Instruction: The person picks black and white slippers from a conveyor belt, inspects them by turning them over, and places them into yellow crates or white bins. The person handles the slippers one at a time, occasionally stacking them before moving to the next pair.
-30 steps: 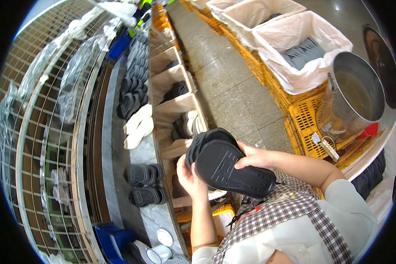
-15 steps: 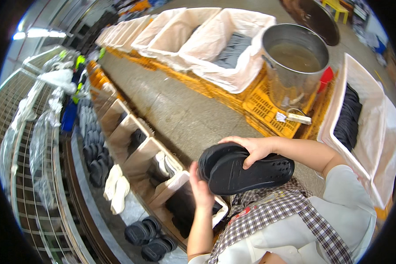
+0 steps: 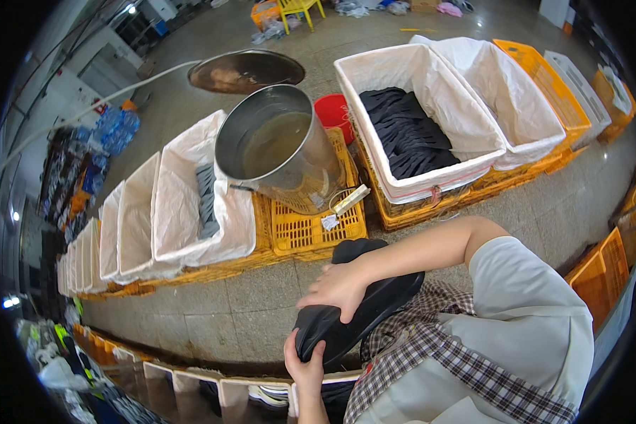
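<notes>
A small stack of black shoe soles point(image 3: 384, 300) is held in front of my checked apron, slanting from upper right to lower left. Across the top of it lies my right hand point(image 3: 338, 288), its thumb and fingers wrapped round the stack. The lower left end is gripped by my left hand point(image 3: 305, 359), with the thumb on the near side. How many soles are in the stack is hidden by my hands.
Ahead stands a large metal pot point(image 3: 325, 166) of murky liquid on a yellow crate point(image 3: 283, 230). Right of it, a white-lined bin point(image 3: 466, 161) holds rows of black soles. More lined bins point(image 3: 164, 205) run left; others point(image 3: 230, 392) line the near edge. A red bucket point(image 3: 332, 112) sits behind.
My view has swung right, toward the pot and the bin of black soles. The held soles have tilted, and my left hand, open beside them before, now grips their end.
</notes>
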`<state>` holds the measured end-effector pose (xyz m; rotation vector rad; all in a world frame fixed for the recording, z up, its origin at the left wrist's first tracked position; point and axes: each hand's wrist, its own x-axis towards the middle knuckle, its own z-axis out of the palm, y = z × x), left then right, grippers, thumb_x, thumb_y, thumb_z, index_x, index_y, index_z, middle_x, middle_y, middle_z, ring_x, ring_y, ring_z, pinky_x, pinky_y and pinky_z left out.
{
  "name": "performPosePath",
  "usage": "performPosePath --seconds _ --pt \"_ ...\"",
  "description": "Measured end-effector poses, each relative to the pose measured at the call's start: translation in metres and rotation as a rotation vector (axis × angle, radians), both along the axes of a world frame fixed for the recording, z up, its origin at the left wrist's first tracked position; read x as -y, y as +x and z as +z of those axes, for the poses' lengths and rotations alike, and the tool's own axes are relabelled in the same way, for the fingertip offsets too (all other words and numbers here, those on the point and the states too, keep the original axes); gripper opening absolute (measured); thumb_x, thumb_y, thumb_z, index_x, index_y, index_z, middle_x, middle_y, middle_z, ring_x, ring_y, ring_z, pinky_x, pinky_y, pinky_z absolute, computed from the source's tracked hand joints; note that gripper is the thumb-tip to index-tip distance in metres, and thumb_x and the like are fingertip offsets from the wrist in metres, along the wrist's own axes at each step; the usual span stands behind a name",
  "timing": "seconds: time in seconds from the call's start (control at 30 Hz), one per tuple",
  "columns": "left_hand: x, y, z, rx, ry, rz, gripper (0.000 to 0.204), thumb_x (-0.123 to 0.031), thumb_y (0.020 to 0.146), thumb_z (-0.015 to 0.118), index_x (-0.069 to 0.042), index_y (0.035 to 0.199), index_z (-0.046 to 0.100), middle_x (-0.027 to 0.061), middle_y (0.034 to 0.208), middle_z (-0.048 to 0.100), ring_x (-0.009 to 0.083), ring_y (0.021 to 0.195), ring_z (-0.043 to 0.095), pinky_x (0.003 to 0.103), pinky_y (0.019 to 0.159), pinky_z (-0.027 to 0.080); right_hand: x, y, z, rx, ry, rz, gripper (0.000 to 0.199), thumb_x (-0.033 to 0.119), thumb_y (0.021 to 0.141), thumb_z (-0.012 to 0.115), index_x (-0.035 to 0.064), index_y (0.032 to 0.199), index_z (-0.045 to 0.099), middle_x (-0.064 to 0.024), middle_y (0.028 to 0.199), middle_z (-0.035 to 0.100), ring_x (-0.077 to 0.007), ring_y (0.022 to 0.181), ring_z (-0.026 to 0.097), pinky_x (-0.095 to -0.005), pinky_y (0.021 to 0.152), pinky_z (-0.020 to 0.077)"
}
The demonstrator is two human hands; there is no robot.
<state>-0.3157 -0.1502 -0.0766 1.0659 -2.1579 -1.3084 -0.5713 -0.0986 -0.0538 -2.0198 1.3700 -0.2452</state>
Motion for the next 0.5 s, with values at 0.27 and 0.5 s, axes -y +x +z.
performPosePath --seconds 0.27,0.5 --pt "0.042 -0.078 0.043 -0.27 -0.051 0.341 0.066 0.0 0.073 0.075 -0.001 0.131 0.044 0.0124 0.127 0.048 0.0236 0.112 0.047 0.035 0.101 0.036 -0.039 -0.115 0.051 0.181 -0.95 -0.481 0.068 0.044 0.08 0.065 0.009 0.134 0.042 -0.0131 0.126 0.052 -0.0301 0.114 0.051 -0.0443 0.091 0.0365" --pt "0.179 -0.211 0.108 -0.209 -0.543 0.238 0.06 -0.01 0.081 0.07 0.002 0.133 0.042 0.0164 0.129 0.048 0.0253 0.115 0.047 0.036 0.101 0.036 -0.178 -0.286 -0.065 0.229 -0.923 -1.765 0.017 0.003 0.079 0.063 0.0042 0.096 0.062 -0.0075 0.098 0.062 -0.0219 0.096 0.058 -0.0316 0.087 0.0442"
